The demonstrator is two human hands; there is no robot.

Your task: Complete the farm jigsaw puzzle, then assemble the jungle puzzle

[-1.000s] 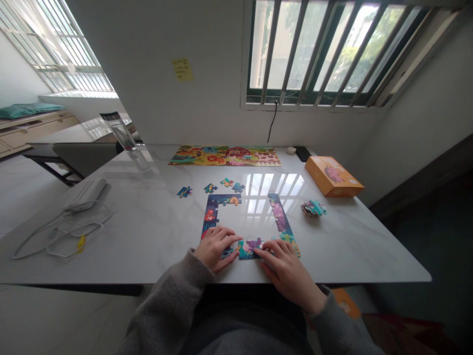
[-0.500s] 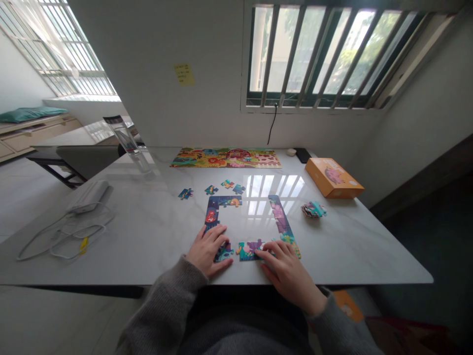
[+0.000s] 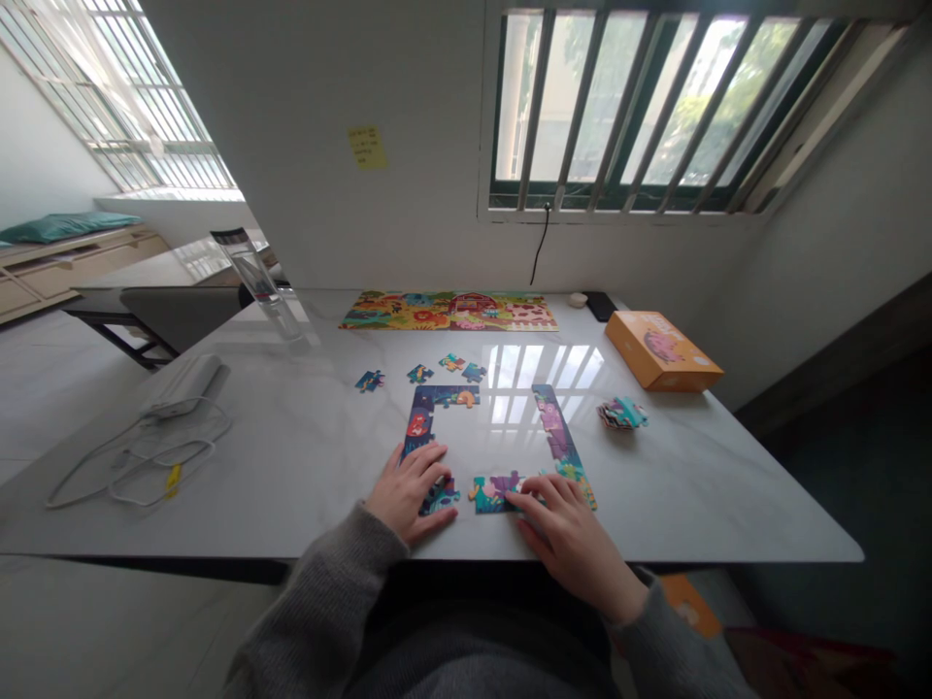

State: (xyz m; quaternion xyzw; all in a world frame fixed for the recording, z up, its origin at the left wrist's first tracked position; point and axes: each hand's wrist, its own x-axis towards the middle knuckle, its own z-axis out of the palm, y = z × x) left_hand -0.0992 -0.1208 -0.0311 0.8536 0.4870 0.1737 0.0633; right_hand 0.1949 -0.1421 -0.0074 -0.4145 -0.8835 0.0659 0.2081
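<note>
My left hand point(image 3: 410, 493) lies with its fingers apart over the lower left of a jigsaw frame. Under and beside it is the left strip of joined puzzle pieces point(image 3: 417, 425), with a blue corner piece point(image 3: 441, 497) showing below the fingers. My right hand point(image 3: 572, 534) rests its spread fingertips on the bottom strip of puzzle pieces point(image 3: 491, 493), near the purple part. A narrow gap separates this strip from the left corner piece. The right strip point(image 3: 557, 432) rises beyond my right fingers, which partly hide the lower right corner.
Several loose puzzle pieces point(image 3: 420, 374) lie beyond the frame. To the right are a stack of pieces point(image 3: 622, 414) and an orange box point(image 3: 661, 351). A finished farm-animal puzzle point(image 3: 448, 311) lies by the wall. White cables point(image 3: 138, 471) and a clear bottle point(image 3: 251, 272) are at left.
The view has shifted slightly, so the table appears a little further right. The gap between the left corner piece and the bottom strip looks slightly wider. Both hands keep nearly the same pose.
</note>
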